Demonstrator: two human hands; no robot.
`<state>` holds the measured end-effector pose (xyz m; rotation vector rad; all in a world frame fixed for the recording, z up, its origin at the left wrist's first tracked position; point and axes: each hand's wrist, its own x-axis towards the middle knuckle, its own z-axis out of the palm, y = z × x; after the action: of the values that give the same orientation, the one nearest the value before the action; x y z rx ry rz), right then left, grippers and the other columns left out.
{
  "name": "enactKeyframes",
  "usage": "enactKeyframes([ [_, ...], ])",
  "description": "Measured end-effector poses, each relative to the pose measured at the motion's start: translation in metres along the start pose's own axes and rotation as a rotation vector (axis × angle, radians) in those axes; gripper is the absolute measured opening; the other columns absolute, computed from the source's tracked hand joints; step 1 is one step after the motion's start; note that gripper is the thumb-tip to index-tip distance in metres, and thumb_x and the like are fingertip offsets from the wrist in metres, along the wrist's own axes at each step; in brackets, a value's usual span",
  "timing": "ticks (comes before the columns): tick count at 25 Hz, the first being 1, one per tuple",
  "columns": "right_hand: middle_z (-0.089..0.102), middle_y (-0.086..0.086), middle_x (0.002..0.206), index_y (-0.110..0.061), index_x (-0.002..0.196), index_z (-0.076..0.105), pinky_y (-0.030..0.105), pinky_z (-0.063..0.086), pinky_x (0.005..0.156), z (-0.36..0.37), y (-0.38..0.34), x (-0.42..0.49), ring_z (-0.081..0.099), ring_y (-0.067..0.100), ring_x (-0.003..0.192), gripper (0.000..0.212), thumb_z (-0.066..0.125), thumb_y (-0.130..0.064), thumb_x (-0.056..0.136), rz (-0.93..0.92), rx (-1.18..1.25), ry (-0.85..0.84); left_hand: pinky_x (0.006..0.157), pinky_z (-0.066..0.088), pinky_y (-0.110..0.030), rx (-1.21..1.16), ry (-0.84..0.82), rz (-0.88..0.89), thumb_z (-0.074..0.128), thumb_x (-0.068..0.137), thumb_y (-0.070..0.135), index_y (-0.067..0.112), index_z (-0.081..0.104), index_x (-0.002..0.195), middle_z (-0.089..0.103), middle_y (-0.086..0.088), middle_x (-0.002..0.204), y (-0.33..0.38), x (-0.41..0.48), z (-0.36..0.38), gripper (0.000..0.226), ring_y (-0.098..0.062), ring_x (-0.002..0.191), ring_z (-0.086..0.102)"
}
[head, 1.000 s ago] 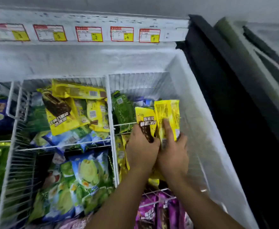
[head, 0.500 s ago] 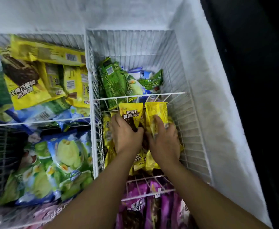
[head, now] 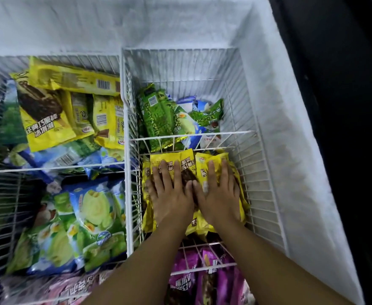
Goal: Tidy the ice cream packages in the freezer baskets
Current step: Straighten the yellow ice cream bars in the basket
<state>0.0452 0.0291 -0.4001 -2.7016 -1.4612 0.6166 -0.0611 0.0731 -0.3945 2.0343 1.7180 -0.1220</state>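
Yellow ice cream packages (head: 188, 160) lie stacked in the middle compartment of the right white wire basket (head: 250, 172). My left hand (head: 169, 194) lies flat on the left part of the stack, fingers straight. Beside it, touching thumb to thumb, my right hand (head: 219, 194) presses flat on the right part of the stack. Neither hand grips a package. Green and blue-white packages (head: 158, 115) fill the compartment behind. Purple packages (head: 205, 276) fill the compartment in front, partly hidden by my forearms.
The left basket (head: 55, 167) holds large yellow packages (head: 48, 119) at the back and blue-green packages (head: 88, 212) in front. Frosted white freezer walls (head: 290, 150) surround the baskets. The dark freezer rim runs along the right.
Both hands have lowered the two upright yellow packages into the basket compartment and now lie flat on the stack. The camera has tilted further down into the freezer.
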Motion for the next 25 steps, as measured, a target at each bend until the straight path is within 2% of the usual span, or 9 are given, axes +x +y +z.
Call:
enactKeyframes([
  [5, 0.008, 0.013, 0.162, -0.027, 0.155, 0.01, 0.048, 0.015, 0.116, 0.01, -0.013, 0.011, 0.014, 0.033, 0.146, 0.074, 0.021, -0.066, 0.094, 0.062, -0.005, 0.134, 0.116, -0.013, -0.046, 0.077, 0.066, 0.051, -0.002, 0.093, 0.053, 0.028, -0.013, 0.151, -0.023, -0.004, 0.158, -0.008, 0.004, 0.007, 0.063, -0.024, 0.142, -0.027],
  [8, 0.015, 0.013, 0.16, -0.028, 0.154, 0.017, 0.051, 0.019, 0.113, 0.0, -0.016, 0.007, 0.02, 0.033, 0.143, 0.067, 0.027, -0.061, 0.096, 0.036, -0.02, 0.195, 0.117, -0.012, -0.039, -0.038, 0.124, 0.04, 0.009, 0.098, 0.049, 0.024, 0.008, 0.154, -0.009, 0.001, 0.161, 0.0, 0.005, 0.003, 0.061, -0.017, 0.146, -0.016],
  [10, 0.028, 0.013, 0.155, -0.023, 0.149, 0.032, 0.052, 0.027, 0.108, -0.014, -0.024, 0.0, 0.029, 0.032, 0.138, 0.06, 0.039, -0.053, 0.097, 0.026, -0.007, 0.304, 0.118, -0.004, -0.035, -0.135, 0.191, 0.063, 0.018, 0.1, 0.044, 0.02, 0.025, 0.15, 0.004, 0.002, 0.161, 0.008, 0.005, -0.009, 0.056, -0.013, 0.147, -0.004],
  [12, 0.042, 0.012, 0.147, -0.02, 0.14, 0.046, 0.052, 0.035, 0.103, -0.035, -0.037, -0.01, 0.039, 0.031, 0.131, 0.05, 0.046, -0.044, 0.097, -0.001, 0.024, 0.467, 0.118, 0.015, -0.038, -0.268, 0.259, 0.119, 0.031, 0.101, 0.036, 0.017, 0.042, 0.141, 0.02, 0.001, 0.158, 0.011, 0.002, -0.032, 0.046, -0.016, 0.146, 0.013],
  [14, 0.049, 0.009, 0.14, -0.02, 0.135, 0.053, 0.049, 0.037, 0.1, -0.046, -0.04, -0.015, 0.046, 0.031, 0.125, 0.043, 0.047, -0.04, 0.098, -0.036, 0.041, 0.579, 0.108, 0.036, -0.043, -0.344, 0.373, 0.222, 0.038, 0.099, 0.029, 0.013, 0.055, 0.13, 0.038, -0.003, 0.151, 0.017, -0.003, -0.045, 0.038, -0.023, 0.138, 0.035],
  [16, 0.054, 0.009, 0.135, -0.02, 0.13, 0.056, 0.047, 0.038, 0.097, -0.068, -0.061, -0.017, 0.051, 0.032, 0.121, 0.037, 0.047, -0.036, 0.098, -0.117, 0.066, 0.689, 0.103, 0.041, -0.042, -0.428, 0.49, 0.304, 0.038, 0.099, 0.026, 0.01, 0.061, 0.122, 0.047, -0.006, 0.144, 0.01, -0.007, -0.074, 0.037, -0.026, 0.131, 0.045],
  [18, 0.057, 0.01, 0.131, -0.019, 0.126, 0.058, 0.048, 0.039, 0.096, -0.086, -0.09, -0.015, 0.052, 0.034, 0.119, 0.033, 0.048, -0.033, 0.098, -0.209, 0.083, 0.757, 0.106, 0.038, -0.039, -0.527, 0.575, 0.337, 0.036, 0.1, 0.026, 0.009, 0.061, 0.12, 0.05, -0.006, 0.141, 0.0, -0.006, -0.105, 0.037, -0.023, 0.131, 0.045],
  [22, 0.054, 0.011, 0.134, -0.018, 0.129, 0.058, 0.048, 0.035, 0.102, -0.108, -0.176, -0.001, 0.045, 0.032, 0.124, 0.036, 0.05, -0.033, 0.097, -0.294, 0.169, 0.723, 0.109, 0.033, -0.034, -0.562, 0.742, 0.326, 0.041, 0.098, 0.019, 0.007, 0.062, 0.119, 0.051, -0.008, 0.139, -0.055, 0.026, -0.164, 0.032, -0.025, 0.131, 0.043],
  [25, 0.048, 0.009, 0.14, -0.019, 0.136, 0.052, 0.047, 0.029, 0.109, -0.104, -0.236, 0.021, 0.04, 0.029, 0.13, 0.043, 0.05, -0.03, 0.095, -0.403, 0.139, 0.566, 0.109, 0.028, -0.041, -0.426, 0.791, 0.061, 0.051, 0.095, 0.024, 0.009, 0.056, 0.127, 0.039, -0.014, 0.147, -0.099, 0.066, -0.191, 0.036, -0.031, 0.135, 0.035],
])
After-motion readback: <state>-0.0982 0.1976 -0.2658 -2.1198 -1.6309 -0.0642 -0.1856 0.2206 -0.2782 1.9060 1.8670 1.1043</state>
